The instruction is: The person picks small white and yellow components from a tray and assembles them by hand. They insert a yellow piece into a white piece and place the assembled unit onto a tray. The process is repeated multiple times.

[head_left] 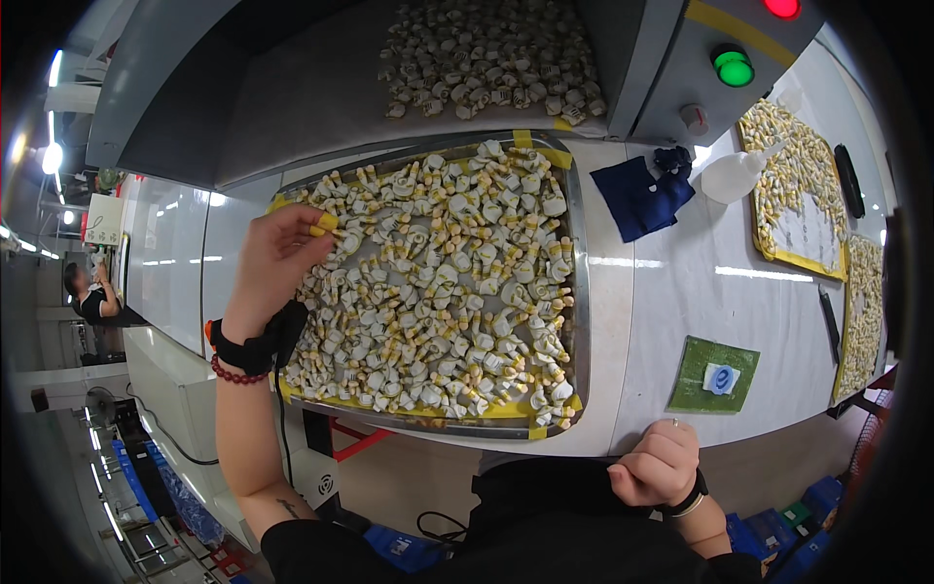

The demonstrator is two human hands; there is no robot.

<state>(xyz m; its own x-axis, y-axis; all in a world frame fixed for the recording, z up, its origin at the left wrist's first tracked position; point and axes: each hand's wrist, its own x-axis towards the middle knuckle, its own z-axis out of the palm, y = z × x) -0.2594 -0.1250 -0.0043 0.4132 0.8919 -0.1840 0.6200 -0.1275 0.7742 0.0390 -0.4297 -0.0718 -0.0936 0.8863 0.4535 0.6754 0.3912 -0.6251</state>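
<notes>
A metal tray (583, 302) with yellow tape on its edges lies in front of me, filled with many small white pieces (418, 282) with yellow parts. Over its upper left corner is my left hand (277, 255), yellow covers on its fingertips. Thumb and fingers come together beside the pieces there; what they hold, if anything, I cannot make out. My right hand (659, 467) is closed in a loose fist at the table's front edge, below a green mat (696, 391). A tiny shiny tip shows above its fingers; the rest is hidden.
Beyond the tray stands a grey machine (642, 88) with a lit green button and more pieces inside. To the right are a dark blue cloth (632, 200), a white squeeze bottle (732, 178), a black slim tool (829, 321) and another filled tray (800, 261). Another person (97, 295) sits far left.
</notes>
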